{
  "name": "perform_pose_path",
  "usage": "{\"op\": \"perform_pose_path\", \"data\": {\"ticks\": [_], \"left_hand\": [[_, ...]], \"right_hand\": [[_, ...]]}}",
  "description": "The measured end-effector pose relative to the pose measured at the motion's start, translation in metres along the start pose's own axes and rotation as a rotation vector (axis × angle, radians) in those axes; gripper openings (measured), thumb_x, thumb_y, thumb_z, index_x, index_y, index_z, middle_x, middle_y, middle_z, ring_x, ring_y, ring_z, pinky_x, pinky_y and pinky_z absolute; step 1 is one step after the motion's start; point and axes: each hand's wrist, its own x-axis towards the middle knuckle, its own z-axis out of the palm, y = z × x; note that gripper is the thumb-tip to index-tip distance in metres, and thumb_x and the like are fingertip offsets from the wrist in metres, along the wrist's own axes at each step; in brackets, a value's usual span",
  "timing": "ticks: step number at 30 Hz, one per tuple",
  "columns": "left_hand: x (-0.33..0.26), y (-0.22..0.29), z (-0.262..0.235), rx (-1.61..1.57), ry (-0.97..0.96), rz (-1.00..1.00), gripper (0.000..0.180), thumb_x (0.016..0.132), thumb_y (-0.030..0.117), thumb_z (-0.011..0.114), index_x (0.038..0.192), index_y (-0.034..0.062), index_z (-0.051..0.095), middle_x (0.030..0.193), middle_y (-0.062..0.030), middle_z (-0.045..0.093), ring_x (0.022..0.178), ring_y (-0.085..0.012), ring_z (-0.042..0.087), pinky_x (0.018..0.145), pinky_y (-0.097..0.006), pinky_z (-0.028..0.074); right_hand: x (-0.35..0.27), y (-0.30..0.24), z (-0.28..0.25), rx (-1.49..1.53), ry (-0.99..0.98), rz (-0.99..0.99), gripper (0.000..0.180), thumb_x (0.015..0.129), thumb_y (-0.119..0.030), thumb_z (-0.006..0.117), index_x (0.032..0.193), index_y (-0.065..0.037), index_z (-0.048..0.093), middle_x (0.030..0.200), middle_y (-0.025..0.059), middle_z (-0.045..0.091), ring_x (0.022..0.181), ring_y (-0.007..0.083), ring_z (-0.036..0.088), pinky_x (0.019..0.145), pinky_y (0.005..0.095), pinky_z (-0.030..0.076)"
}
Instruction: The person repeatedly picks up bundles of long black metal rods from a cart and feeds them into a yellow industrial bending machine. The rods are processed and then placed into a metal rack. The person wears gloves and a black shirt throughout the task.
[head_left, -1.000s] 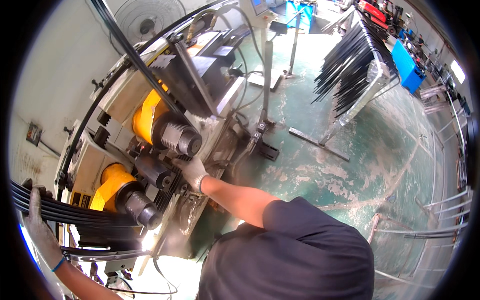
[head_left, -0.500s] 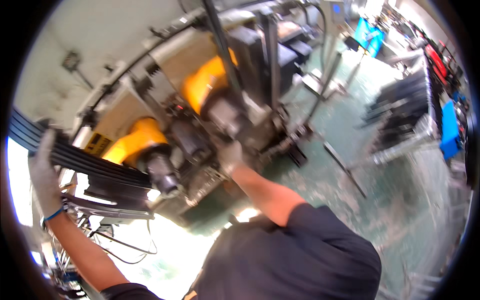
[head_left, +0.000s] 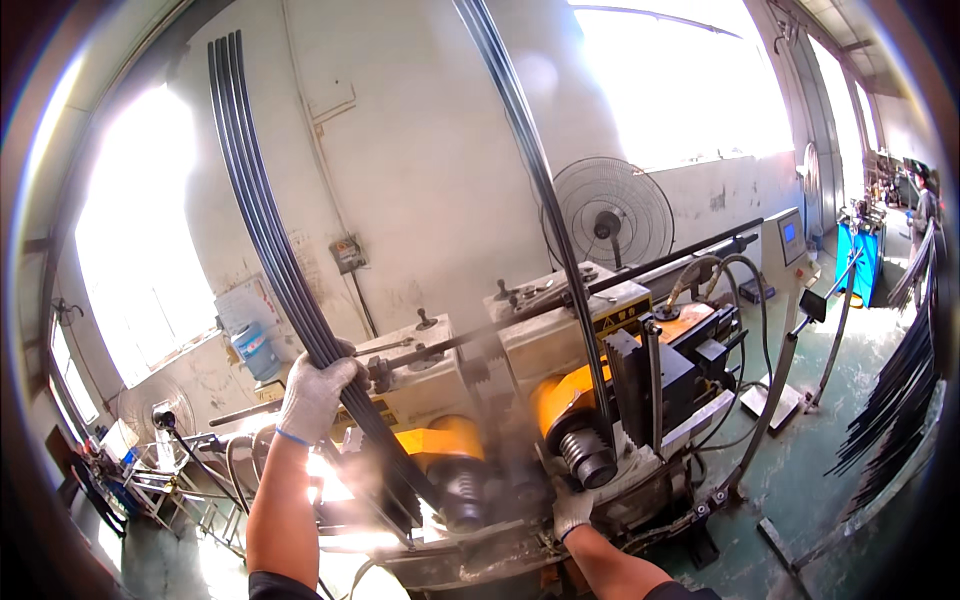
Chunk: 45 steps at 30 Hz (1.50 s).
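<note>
My left hand (head_left: 312, 395), in a pale knit glove, is closed around a bundle of long dark metal tubes (head_left: 270, 220). The bundle leans steeply, its upper ends toward the far left and its lower ends beside the left black spindle (head_left: 462, 495) of a two-headed machine. My right hand (head_left: 572, 510), gloved too, is low at the machine's front, just below the right black spindle (head_left: 584, 458); its fingers are partly hidden and blurred. A second tall bundle of dark tubes (head_left: 548, 190) rises beside the right yellow housing (head_left: 565, 400), with no hand on it.
Behind the machine stand a round fan (head_left: 607, 222) and a control box with a screen (head_left: 789, 240). A heap of dark tubes (head_left: 890, 400) lies on a rack at right. A blue water bottle (head_left: 256, 350) is by the wall. Another person (head_left: 925, 205) stands far right.
The view has swung upward, bringing the wall and windows in. My left hand keeps its grip on the tubes. My right hand now appears under the right spindle rather than beside it.
</note>
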Motion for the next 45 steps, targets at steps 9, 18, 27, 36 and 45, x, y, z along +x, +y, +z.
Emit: {"op": "perform_pose_path", "data": {"ticks": [9, 18, 27, 36, 45], "left_hand": [[-0.002, 0.006, 0.009, 0.0, 0.056, 0.049, 0.023, 0.095, -0.001, 0.066, 0.117, -0.0055, 0.062, 0.089, -0.013, 0.074, 0.08, -0.0225, 0.074, 0.078, -0.035, 0.061], [-0.044, 0.029, 0.013, -0.099, 0.149, 0.144, 0.02, 0.098, -0.002, 0.061, 0.118, -0.0002, 0.064, 0.09, -0.0121, 0.073, 0.079, -0.0227, 0.075, 0.072, -0.036, 0.064], [-0.141, 0.048, 0.005, -0.097, 0.243, 0.057, 0.026, 0.098, -0.002, 0.06, 0.123, -0.0007, 0.062, 0.093, -0.0136, 0.072, 0.084, -0.0239, 0.073, 0.079, -0.038, 0.062], [-0.285, 0.026, 0.023, -0.329, 0.162, -0.009, 0.023, 0.101, -0.006, 0.064, 0.122, 0.001, 0.066, 0.095, -0.0113, 0.072, 0.084, -0.0214, 0.071, 0.079, -0.037, 0.061], [-0.373, -0.056, 0.148, -0.302, 0.027, -0.271, 0.019, 0.098, -0.009, 0.066, 0.113, 0.0028, 0.068, 0.096, -0.0034, 0.069, 0.085, -0.0136, 0.067, 0.079, -0.029, 0.057]], "right_hand": [[-0.001, -0.002, 0.006, 0.106, 0.023, 0.116, 0.038, 0.095, -0.014, 0.081, 0.125, 0.008, 0.072, 0.118, 0.0134, 0.077, 0.103, 0.0199, 0.07, 0.093, 0.0374, 0.053], [-0.052, -0.049, -0.017, 0.335, 0.136, 0.359, 0.039, 0.093, -0.015, 0.085, 0.126, 0.0, 0.07, 0.116, 0.0058, 0.073, 0.104, 0.0201, 0.067, 0.095, 0.038, 0.051], [-0.126, -0.103, -0.087, 0.032, -0.022, 0.099, 0.015, 0.099, -0.013, 0.075, 0.106, 0.0, 0.077, 0.11, 0.0071, 0.078, 0.102, 0.0172, 0.071, 0.098, 0.0373, 0.053], [-0.16, -0.171, -0.252, 0.2, -0.04, -0.118, 0.038, 0.091, 0.008, 0.068, 0.127, -0.002, 0.066, 0.091, 0.0077, 0.071, 0.08, 0.0151, 0.069, 0.07, 0.03, 0.056], [-0.193, -0.242, -0.321, -0.657, -0.102, -0.478, 0.032, 0.102, -0.01, 0.066, 0.131, 0.004, 0.068, 0.097, 0.0095, 0.081, 0.09, 0.0166, 0.077, 0.083, 0.0318, 0.06]]}}
